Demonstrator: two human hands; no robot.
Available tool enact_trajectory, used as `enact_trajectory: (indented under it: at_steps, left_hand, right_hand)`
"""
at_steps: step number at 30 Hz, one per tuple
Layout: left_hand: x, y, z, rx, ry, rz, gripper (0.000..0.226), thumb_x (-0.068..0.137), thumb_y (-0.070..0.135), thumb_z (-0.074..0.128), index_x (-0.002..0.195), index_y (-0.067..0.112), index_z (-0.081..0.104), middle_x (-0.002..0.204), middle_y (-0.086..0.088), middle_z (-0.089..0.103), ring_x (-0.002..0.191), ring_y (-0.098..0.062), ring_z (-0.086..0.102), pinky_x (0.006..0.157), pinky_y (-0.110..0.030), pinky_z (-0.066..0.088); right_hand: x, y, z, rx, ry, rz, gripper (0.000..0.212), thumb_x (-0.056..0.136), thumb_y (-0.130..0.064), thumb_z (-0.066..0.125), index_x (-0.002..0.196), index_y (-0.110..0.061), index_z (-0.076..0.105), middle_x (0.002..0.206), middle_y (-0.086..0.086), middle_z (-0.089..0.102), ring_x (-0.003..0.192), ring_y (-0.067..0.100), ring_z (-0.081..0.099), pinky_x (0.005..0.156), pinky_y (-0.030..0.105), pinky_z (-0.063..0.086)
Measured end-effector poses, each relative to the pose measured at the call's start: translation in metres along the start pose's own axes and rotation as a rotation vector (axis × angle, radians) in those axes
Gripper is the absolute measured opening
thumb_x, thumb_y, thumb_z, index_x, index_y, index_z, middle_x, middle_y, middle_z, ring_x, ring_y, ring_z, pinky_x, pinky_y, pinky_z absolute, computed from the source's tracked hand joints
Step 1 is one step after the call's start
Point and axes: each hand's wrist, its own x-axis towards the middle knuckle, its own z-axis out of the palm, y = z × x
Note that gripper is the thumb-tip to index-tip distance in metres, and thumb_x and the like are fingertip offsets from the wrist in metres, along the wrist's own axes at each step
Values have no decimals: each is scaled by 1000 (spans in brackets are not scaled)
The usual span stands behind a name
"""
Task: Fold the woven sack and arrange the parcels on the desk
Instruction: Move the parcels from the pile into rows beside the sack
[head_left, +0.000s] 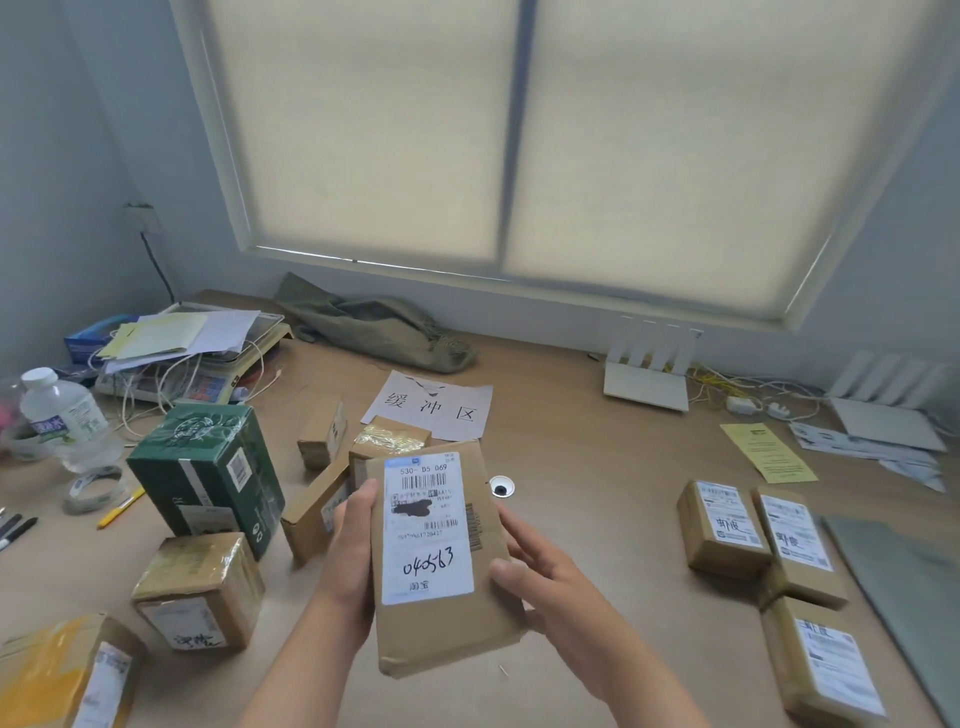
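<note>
I hold a flat brown cardboard parcel (441, 618) with a white shipping label above the desk (597, 493). My left hand (353, 551) grips its left edge and my right hand (540, 571) holds its right edge. The olive woven sack (374, 327) lies crumpled at the back of the desk under the window. Left of me stand a green box (208, 478), a taped brown box (200, 592) and several small cartons (322, 431). Three labelled parcels sit on the right: two side by side (722, 530) (800, 545) and one nearer (826, 665).
A paper sign with large characters (431, 405) lies mid-desk, near a cable hole (501, 487). At the back left are a scale under loose papers (182, 348), a water bottle (62, 415) and tape rolls (96, 486). White routers (647, 374) and cables stand at the back right.
</note>
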Motion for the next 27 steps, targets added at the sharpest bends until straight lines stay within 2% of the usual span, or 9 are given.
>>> enact_trajectory:
  at_steps: [2,5,9,12,15,19,23,25,27]
  left_hand:
    - [-3,0,11,-5,-59,4,64,95,62,46,124,9,66,122,-23,70,112,-42,67,102,-60,49]
    - [-7,-8,23,6,-126,-51,77,80,67,67,138,20,51,133,-15,66,119,-35,66,105,-59,47]
    - [-25,-23,48,35,-277,-22,51,87,37,61,136,29,53,128,-8,70,117,-31,68,104,-54,48]
    - [-27,-45,62,17,-247,-46,51,86,31,70,134,26,54,125,-10,71,113,-33,69,101,-57,50]
    - [-27,-77,81,54,-179,-100,54,81,38,75,129,25,55,119,-7,74,107,-30,72,97,-57,53]
    - [-37,-121,120,119,-227,-152,39,90,27,73,125,27,56,117,0,75,104,-21,73,93,-46,57]
    - [-49,-163,158,234,-384,-207,37,99,14,57,131,32,57,119,7,74,107,-15,72,94,-39,56]
    - [-54,-180,174,290,-451,-234,41,100,8,51,130,35,58,118,8,74,107,-15,72,93,-37,56]
    - [-58,-196,189,328,-485,-249,46,99,5,51,129,40,57,117,11,74,107,-12,72,88,-30,57]
  right_hand:
    - [-7,3,-3,39,-10,-21,66,92,-31,65,145,-58,37,147,-12,55,130,16,59,105,49,50]
    - [-14,9,-7,68,81,-64,66,92,-29,63,146,-55,37,144,-10,59,130,18,59,110,53,44]
    - [-26,21,-15,116,243,-95,53,90,-30,63,139,-46,53,136,-6,66,127,20,61,111,51,44]
    - [-41,35,-24,157,348,-73,48,87,-30,66,135,-38,60,131,-2,69,123,22,65,107,48,48]
    - [-60,52,-40,157,455,-18,43,92,-26,65,135,-34,61,127,-3,72,118,20,67,103,43,51]
    - [-91,76,-69,112,567,126,37,103,-23,51,132,-45,58,125,-13,71,117,9,67,105,37,49]
    - [-121,102,-98,75,679,332,38,106,-34,41,127,-66,43,124,-25,67,111,10,65,78,35,51]
    - [-134,118,-115,57,726,384,39,106,-32,39,127,-65,42,123,-23,68,110,10,66,79,36,54]
    - [-142,133,-132,27,781,385,43,105,-24,42,122,-63,47,117,-24,72,107,6,69,89,36,58]
